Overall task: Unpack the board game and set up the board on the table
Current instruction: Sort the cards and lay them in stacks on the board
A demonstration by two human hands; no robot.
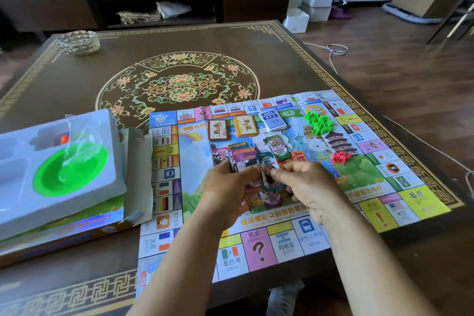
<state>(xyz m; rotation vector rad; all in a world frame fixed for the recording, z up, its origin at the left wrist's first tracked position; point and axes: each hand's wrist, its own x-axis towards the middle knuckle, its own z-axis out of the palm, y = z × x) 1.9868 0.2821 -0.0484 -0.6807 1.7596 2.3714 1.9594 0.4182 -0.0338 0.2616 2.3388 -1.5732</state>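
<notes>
Head view: the colourful paper game board (279,241) lies unfolded and flat on the dark brown patterned table (179,41), at the table's near right part, with its near edge hanging over the table edge. Above the board's middle, the left hand (225,187) grips a fanned stack of paper play-money notes (243,161), fingers curled round it, while the right hand (305,185) pinches one note of that stack between thumb and fingers. On the board's far half sit three card decks — a brown-backed deck (218,130), an orange-backed deck (246,126) and a blue-and-white deck (272,119) — with a heap of small green plastic houses (318,121) toward the far right and a few red plastic pieces (340,157) nearer. A separate bundle of green notes (278,147) lies mid-board. Just left of the board rests the open game box (77,228) holding a white plastic tray (59,159) with a green round bowl (70,170) in it.
</notes>
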